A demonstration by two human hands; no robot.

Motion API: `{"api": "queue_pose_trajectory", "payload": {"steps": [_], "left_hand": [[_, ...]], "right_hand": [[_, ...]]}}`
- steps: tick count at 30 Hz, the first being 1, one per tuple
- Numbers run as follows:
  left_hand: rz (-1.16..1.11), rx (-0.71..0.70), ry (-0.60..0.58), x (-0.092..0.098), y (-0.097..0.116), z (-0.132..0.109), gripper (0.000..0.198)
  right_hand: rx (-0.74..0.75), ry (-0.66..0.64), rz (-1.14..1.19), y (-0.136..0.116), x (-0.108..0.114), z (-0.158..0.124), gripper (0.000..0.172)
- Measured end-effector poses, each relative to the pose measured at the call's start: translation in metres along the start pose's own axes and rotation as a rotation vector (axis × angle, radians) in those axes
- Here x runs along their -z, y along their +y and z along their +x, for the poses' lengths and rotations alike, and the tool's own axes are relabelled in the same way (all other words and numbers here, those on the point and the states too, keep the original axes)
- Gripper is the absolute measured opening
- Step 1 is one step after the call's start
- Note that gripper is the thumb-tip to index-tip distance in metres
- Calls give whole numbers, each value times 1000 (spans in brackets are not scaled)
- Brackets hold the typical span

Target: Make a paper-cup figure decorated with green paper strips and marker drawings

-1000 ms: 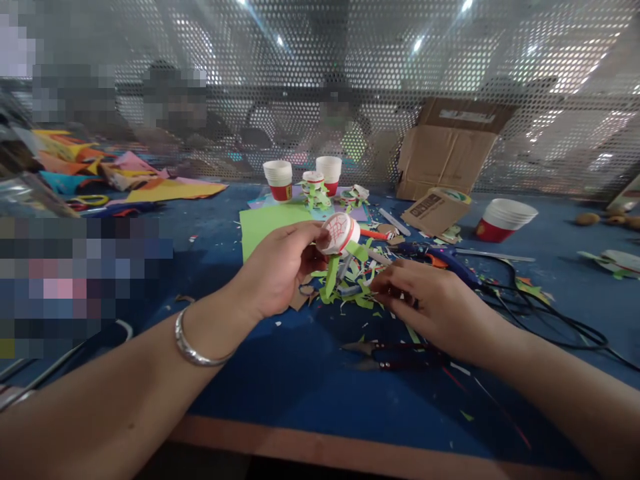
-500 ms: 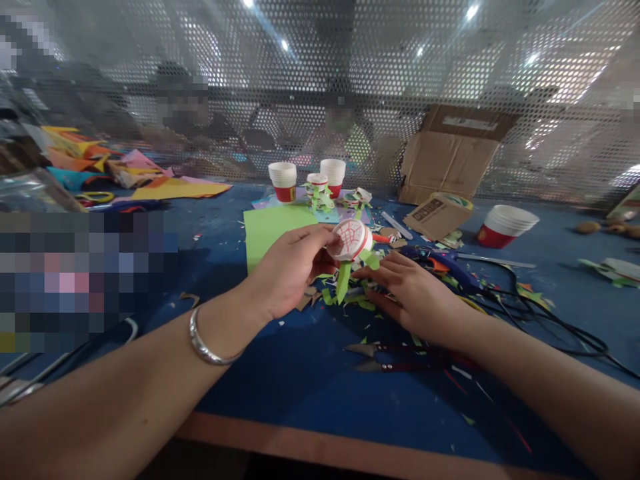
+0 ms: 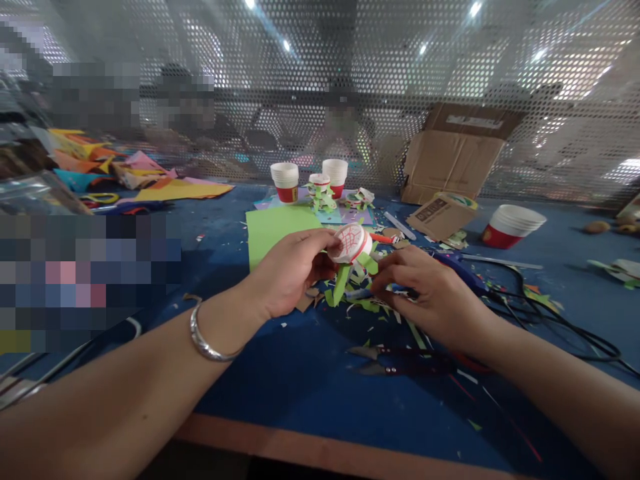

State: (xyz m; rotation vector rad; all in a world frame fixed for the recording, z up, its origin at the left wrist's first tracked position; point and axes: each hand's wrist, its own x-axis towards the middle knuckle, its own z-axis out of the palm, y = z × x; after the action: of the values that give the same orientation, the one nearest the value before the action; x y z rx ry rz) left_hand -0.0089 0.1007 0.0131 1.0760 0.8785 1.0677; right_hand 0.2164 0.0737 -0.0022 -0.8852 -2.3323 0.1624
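Observation:
My left hand (image 3: 295, 270) grips a small craft made from a cut-down paper cup (image 3: 351, 243), its white round face drawn with red lines. Green paper strips (image 3: 341, 283) hang from its lower edge like legs. My right hand (image 3: 425, 293) is just right of it, with thumb and fingers closed around a pale blue pen (image 3: 357, 294) low over the scraps. The fingers partly cover the pen. Below the right hand lie dark thread snips (image 3: 385, 360), blades to the left.
Green paper (image 3: 273, 233) lies behind my left hand. Paper cups (image 3: 285, 181) and similar small crafts (image 3: 320, 193) stand further back. To the right are a cup stack (image 3: 513, 227), a blue glue gun (image 3: 463, 272) with black cable, and cardboard (image 3: 450, 157) against the mesh.
My right hand has drawn slightly right and up, its spread fingers curling together around the pen. My left hand keeps the cup craft almost in place.

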Motion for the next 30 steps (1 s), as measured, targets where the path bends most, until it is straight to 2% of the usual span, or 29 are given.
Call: {"api": "queue_pose_trajectory", "payload": {"steps": [2,6,12,22,30], "left_hand": [[2,25,-16,0,-1,0,18],[14,104,-51,-2,-2,-1,22],[85,178,-99,-4,-1,-5,16],[148,223,-186,-11,4,-9,15],[177,230,-233,-8,0,-9,13]], "right_hand": [[-11,46,33,-4,4,-2,17],[-10,225,79,-14,10,-7,16],[87,395,18,-26,16,-14,30],[142,328,57,-26,11,-16,34],[186,292,63,-29,9,-14,33]]}}
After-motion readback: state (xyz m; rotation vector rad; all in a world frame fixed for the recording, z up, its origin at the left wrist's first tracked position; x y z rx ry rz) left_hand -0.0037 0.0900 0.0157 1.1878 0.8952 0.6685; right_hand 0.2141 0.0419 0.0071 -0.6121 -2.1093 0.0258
